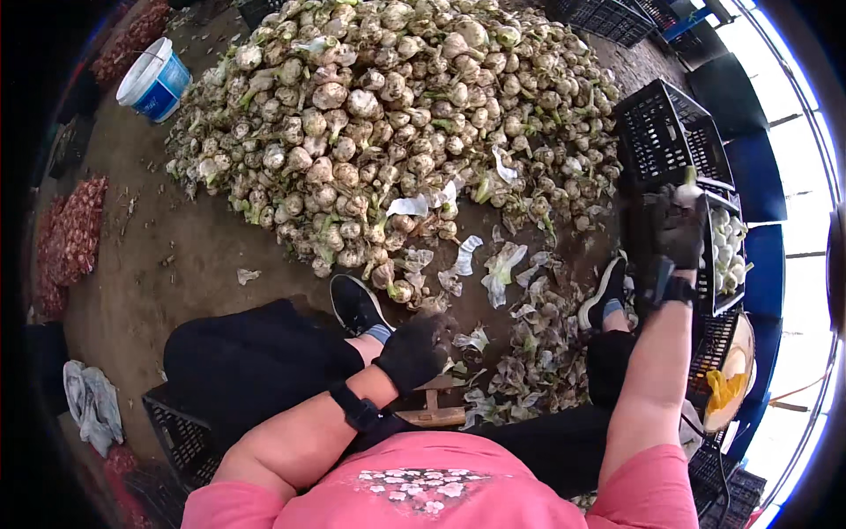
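Note:
A big heap of soil-stained garlic bulbs (379,115), some with green stem stubs, lies in front of me. My right hand (680,231), in a dark glove, is closed around a pale garlic bulb (688,190) above the right-hand crates. Just beside it stands a black crate (730,304) with cleaned white bulbs (727,251) in it. My left hand (416,353), also gloved, hovers over the floor between my legs, fingers curled. Whatever those fingers may hold is hidden. Stripped skins (529,353) litter the floor between my feet.
An upended-looking black crate (665,132) sits at the right, near blue panels (736,97). At far left are a white-and-blue bucket (157,81) and red net sacks (70,238). A wooden piece (432,414) lies below my left hand; a yellow cloth (724,388) is at right.

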